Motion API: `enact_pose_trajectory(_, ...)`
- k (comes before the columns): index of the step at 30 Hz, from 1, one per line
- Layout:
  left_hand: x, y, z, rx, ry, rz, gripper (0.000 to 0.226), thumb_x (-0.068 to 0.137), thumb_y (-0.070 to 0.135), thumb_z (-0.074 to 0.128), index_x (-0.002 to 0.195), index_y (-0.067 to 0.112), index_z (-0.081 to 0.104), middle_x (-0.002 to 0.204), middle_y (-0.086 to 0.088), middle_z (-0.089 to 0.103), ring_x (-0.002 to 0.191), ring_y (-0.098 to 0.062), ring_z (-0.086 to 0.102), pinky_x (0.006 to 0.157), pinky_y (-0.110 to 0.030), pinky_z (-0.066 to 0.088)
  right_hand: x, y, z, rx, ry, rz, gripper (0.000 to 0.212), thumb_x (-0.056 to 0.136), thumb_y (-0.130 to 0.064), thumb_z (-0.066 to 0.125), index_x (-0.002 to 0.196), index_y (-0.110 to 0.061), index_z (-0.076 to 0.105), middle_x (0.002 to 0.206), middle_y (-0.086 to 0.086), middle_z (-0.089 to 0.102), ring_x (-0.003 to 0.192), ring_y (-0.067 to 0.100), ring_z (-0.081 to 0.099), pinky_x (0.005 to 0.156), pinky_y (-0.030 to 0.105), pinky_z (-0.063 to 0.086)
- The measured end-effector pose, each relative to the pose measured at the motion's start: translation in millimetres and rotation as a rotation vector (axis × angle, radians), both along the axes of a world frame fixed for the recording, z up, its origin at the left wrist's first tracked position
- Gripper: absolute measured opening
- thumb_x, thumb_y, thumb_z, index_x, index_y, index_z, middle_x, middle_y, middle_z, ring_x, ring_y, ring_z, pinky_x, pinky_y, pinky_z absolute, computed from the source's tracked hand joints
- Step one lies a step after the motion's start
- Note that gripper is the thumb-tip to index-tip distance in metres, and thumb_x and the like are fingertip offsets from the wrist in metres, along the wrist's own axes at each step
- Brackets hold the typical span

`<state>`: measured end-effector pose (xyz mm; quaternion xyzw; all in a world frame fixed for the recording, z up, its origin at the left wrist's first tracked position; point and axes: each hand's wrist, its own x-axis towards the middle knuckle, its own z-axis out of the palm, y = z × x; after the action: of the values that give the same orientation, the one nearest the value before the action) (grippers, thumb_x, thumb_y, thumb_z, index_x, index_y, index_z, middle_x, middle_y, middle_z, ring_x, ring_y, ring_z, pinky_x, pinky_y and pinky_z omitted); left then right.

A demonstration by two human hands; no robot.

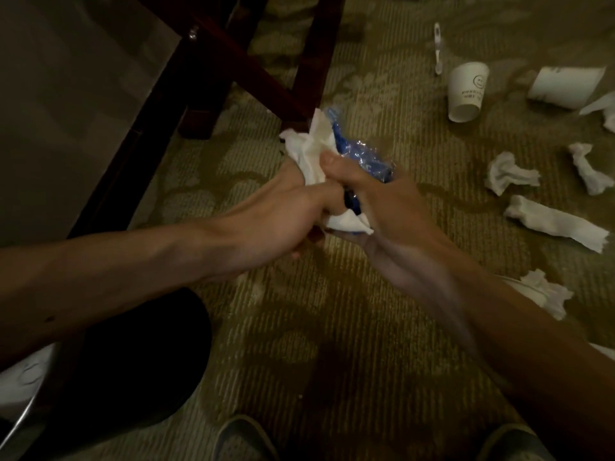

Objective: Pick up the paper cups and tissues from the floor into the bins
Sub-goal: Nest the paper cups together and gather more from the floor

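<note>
Both hands meet above the carpet at mid-frame around one bundle. My left hand (286, 207) grips crumpled white tissues (309, 151). My right hand (376, 201) grips the same bundle, its thumb pressed on the tissue, with a crinkled blue plastic wrapper (359, 151) sticking out beside it. Two white paper cups lie on their sides at upper right: one with a smiley print (466, 91), another (562, 86) at the edge. Several crumpled tissues (509, 173) (559, 224) (545, 292) are scattered on the floor at right.
A dark round bin (143, 361) stands at lower left under my left forearm, a white lined one (23, 377) beside it. Dark wooden furniture legs (303, 78) rise behind the hands. A white toothbrush (437, 48) lies near the cups. My shoes (246, 437) show at the bottom.
</note>
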<state>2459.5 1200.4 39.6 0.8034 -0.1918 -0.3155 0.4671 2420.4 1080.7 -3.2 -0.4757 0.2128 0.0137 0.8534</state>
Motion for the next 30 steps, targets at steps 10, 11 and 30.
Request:
enact_pose_trajectory(10, -7.7, 58.7, 34.7, 0.167, -0.71, 0.117, 0.093, 0.084, 0.065, 0.041, 0.156, 0.016, 0.009, 0.152, 0.019, 0.02, 0.139, 0.005, 0.02, 0.111, -0.005, 0.015, 10.7, 50.3, 57.3, 0.195, -0.205, 0.222, 0.055, 0.091, -0.026, 0.064, 0.142, -0.02, 0.043, 0.123, 0.002, 0.067, 0.106, 0.017, 0.069, 0.088, 0.036, 0.057)
enact_pose_trajectory(11, -9.0, 70.4, 39.2, 0.196, -0.746, 0.129, 0.086, 0.086, 0.065, 0.037, 0.155, 0.018, 0.017, 0.149, 0.019, 0.025, 0.135, 0.003, 0.024, 0.106, 0.0, 0.016, 11.6, 62.5, 61.3, 0.203, -0.17, 0.252, 0.058, 0.09, -0.029, 0.064, 0.143, -0.021, 0.041, 0.124, 0.002, 0.067, 0.106, 0.017, 0.069, 0.091, 0.038, 0.056)
enact_pose_trajectory(30, -82.7, 309.1, 51.2, 0.373, -0.579, 0.503, 0.037, 0.08, 0.05, 0.071, 0.114, 0.048, 0.055, 0.11, 0.019, 0.065, 0.103, -0.004, 0.064, 0.084, -0.02, 0.051, 25.6, 252.5, 59.5, -1.136, -0.781, 0.925, 0.023, 0.096, -0.047, 0.041, 0.109, -0.035, 0.056, 0.11, -0.012, 0.06, 0.111, 0.016, 0.045, 0.089, 0.039, 0.035)
